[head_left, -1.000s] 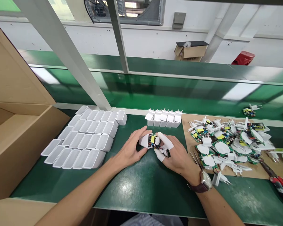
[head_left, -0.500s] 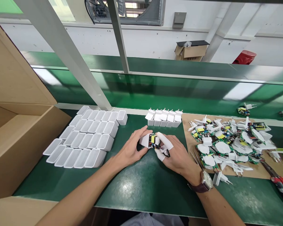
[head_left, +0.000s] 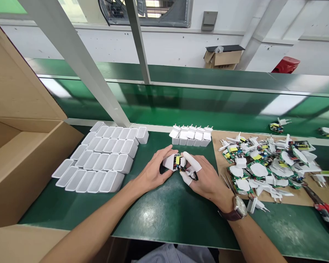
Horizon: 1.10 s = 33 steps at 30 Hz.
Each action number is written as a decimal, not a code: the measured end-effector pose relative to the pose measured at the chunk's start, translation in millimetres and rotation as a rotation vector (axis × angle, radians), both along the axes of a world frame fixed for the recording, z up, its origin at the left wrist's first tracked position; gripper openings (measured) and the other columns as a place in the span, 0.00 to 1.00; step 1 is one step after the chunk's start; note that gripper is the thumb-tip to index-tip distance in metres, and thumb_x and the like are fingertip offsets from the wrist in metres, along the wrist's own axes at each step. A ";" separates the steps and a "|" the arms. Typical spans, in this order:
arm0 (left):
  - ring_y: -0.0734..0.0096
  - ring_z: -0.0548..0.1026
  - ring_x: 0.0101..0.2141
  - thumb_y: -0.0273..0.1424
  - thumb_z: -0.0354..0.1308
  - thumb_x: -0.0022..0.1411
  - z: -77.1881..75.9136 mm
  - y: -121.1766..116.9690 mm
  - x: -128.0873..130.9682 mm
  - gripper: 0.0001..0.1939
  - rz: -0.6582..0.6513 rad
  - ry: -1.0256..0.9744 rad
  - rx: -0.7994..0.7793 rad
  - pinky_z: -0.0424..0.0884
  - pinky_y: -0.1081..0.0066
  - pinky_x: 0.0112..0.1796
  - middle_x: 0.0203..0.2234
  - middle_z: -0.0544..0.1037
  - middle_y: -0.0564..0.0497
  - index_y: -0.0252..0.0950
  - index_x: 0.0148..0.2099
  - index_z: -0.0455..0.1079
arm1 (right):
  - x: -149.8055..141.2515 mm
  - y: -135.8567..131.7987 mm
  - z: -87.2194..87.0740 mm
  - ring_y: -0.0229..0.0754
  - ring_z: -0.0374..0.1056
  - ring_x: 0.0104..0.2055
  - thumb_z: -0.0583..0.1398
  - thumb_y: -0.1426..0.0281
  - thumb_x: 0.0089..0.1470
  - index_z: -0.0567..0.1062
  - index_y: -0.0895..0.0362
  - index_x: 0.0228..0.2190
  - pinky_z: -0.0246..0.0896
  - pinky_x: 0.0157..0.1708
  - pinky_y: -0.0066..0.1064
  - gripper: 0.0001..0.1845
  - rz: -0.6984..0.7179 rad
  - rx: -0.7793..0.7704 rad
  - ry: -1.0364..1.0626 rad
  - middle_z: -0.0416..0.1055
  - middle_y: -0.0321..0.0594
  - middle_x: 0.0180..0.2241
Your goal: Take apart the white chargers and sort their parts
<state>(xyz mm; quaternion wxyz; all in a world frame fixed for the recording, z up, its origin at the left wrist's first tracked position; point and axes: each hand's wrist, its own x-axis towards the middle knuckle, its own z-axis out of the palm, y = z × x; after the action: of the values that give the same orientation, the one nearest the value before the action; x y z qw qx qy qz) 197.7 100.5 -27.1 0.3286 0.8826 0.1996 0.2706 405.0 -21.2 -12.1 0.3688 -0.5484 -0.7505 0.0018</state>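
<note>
My left hand (head_left: 152,171) grips a white charger shell (head_left: 170,161) at the middle of the green bench. My right hand (head_left: 204,175), with white finger cots on thumb and forefinger, pinches a small circuit board (head_left: 177,161) with a yellow part, set partly inside the shell's open end. Thin wires trail under my right fingers. A brown-strapped watch (head_left: 238,209) sits on my right wrist.
Rows of empty white shells (head_left: 101,157) lie at the left beside a cardboard box (head_left: 22,146). Several finished plugs (head_left: 192,136) stand in a row behind my hands. A heap of boards and plug caps (head_left: 265,166) covers a cardboard sheet at the right, with red-handled pliers (head_left: 322,210) nearby.
Both hands stay together on the shell and board, nudged slightly up in view. The small boards on the conveyor behind have drifted left.
</note>
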 end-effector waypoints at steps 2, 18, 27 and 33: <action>0.56 0.69 0.64 0.27 0.61 0.69 -0.3 -0.1 -0.1 0.44 -0.001 -0.002 0.002 0.67 0.51 0.64 0.63 0.73 0.43 0.46 0.77 0.42 | 0.0 0.3 0.7 0.55 0.72 0.47 0.58 0.75 0.64 0.46 0.53 0.73 0.74 0.47 0.50 0.42 0.004 0.003 -0.002 0.75 0.51 0.50; 0.54 0.71 0.60 0.32 0.59 0.72 6.0 -2.2 0.3 0.25 -0.109 0.029 -0.130 0.70 0.52 0.60 0.59 0.75 0.42 0.43 0.68 0.64 | 3.6 -1.7 1.9 0.48 0.74 0.52 0.57 0.70 0.69 0.73 0.48 0.59 0.73 0.54 0.45 0.19 -0.021 0.005 0.392 0.76 0.44 0.49; 0.57 0.77 0.56 0.42 0.58 0.71 6.8 -2.3 1.6 0.28 -0.008 -0.131 -0.589 0.73 0.57 0.58 0.58 0.76 0.43 0.40 0.68 0.61 | -3.8 9.5 -17.7 0.48 0.72 0.59 0.60 0.74 0.67 0.69 0.45 0.64 0.74 0.56 0.42 0.27 0.160 -0.040 0.168 0.71 0.46 0.59; 0.56 0.78 0.53 0.45 0.52 0.75 6.6 -5.9 -3.0 0.29 0.059 -0.054 -0.493 0.73 0.53 0.57 0.56 0.78 0.43 0.41 0.72 0.55 | -5.4 11.5 -22.9 0.47 0.75 0.56 0.58 0.75 0.68 0.64 0.45 0.66 0.77 0.52 0.39 0.30 0.132 0.034 0.104 0.74 0.46 0.56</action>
<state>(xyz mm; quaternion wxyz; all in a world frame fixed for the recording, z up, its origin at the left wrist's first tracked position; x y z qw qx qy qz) 194.7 94.6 -20.5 0.5312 0.7619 0.2764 0.2469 399.6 -9.7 -35.0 0.4157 -0.4903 -0.7649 0.0417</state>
